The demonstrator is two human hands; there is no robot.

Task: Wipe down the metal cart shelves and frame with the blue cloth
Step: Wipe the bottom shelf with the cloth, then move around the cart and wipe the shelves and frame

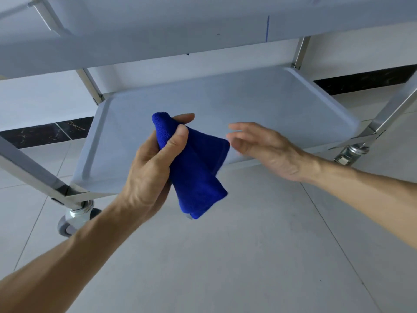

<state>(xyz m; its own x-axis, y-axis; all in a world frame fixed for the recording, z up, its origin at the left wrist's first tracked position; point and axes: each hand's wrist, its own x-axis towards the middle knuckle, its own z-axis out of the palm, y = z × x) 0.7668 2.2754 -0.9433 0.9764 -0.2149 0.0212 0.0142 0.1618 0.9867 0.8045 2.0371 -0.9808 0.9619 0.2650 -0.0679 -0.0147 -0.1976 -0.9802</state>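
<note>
Head view, looking down. We see the left hand (149,168) gripping the blue cloth (194,168): thumb across the front of the bunched top, fingers (185,117) curled round behind, so the cloth is pinched btwn thumb & fingers. The rest of the cloth hangs free below the hand in a loose folded cone; its lower end is in front of the near edge of the lower shelf (225,102) & over the floor (248,245). We cannot tell whether the cloth touches the shelf. The right hand (264,145) holds nothing: fingers straight, slightly spread, blurred, tips just beside the cloth's right edge, palm over the shelf's near edge toward the right. We cannot tell if it touches cloth or shelf. The lower shelf is a shallow grey tray w/ raised rim, its corners meeting metal frame posts; one post (300,53) rises at the far right corner to the upper shelf (158,37), which fills the top of the view. A caster (74,220) sits under the near left corner, another caster (352,154) under the near right corner. Floor: pale tiles.
</note>
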